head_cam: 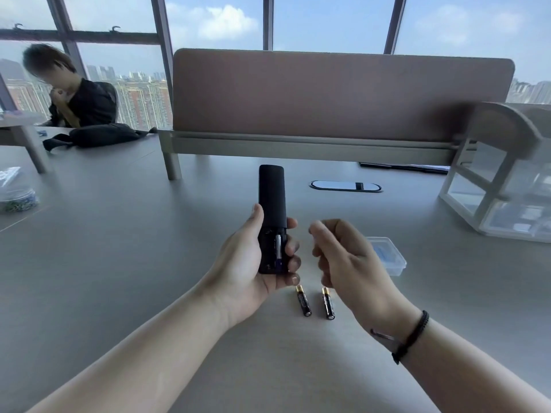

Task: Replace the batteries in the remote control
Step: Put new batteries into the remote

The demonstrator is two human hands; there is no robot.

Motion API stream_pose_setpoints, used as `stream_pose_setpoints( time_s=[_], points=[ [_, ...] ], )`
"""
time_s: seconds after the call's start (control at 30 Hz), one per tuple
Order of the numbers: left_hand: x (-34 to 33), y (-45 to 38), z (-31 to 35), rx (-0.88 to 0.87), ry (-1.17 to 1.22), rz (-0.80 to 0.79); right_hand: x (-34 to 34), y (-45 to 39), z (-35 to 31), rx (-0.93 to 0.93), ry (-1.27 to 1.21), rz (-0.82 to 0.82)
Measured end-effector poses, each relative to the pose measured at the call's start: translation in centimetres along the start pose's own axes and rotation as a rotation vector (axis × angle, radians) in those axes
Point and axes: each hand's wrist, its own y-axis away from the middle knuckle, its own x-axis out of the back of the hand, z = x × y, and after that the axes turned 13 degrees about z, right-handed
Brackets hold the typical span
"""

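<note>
We note the left hand (253, 263) gripping the remote (272, 216) back-up, exposing one battery (278, 248); the right hand (343, 254) hovers loosely curled, its grip empty, above two batteries (316, 302) on the bench (119, 263).

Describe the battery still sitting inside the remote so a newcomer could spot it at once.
Start at the grey table, where the left hand holds a black remote control with its compartment open. One silver-and-blue battery sits in the right-hand slot. Unlike the two black-and-gold batteries lying on the table, it is pale.

Grey table (119, 278), 2 batteries (303, 300), clear plastic box (393, 257), black bag (101, 135)
</note>
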Motion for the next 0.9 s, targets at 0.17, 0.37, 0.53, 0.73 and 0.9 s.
stream_pose_setpoints(
  time_s=[0.17,0.37,0.53,0.73,0.9],
  points=[
    [0.18,-0.12,-0.05,0.009,0.016,0.018,0.04,-0.55,0.40,0.007,-0.011,0.007],
    [0.28,-0.29,-0.10,-0.002,0.016,0.019,0.20,-0.61,0.70,0.130,-0.053,0.002],
    [0.29,-0.32,-0.18,0.008,-0.020,0.031,0.27,-0.32,0.36,0.260,-0.032,0.044],
    [0.30,-0.37,-0.31,0.036,-0.022,0.040,0.19,0.18,0.01,0.308,0.013,0.085],
    [0.33,-0.52,-0.39,0.038,-0.016,0.052,0.30,0.26,-0.17,0.292,-0.010,0.047]
  ],
)
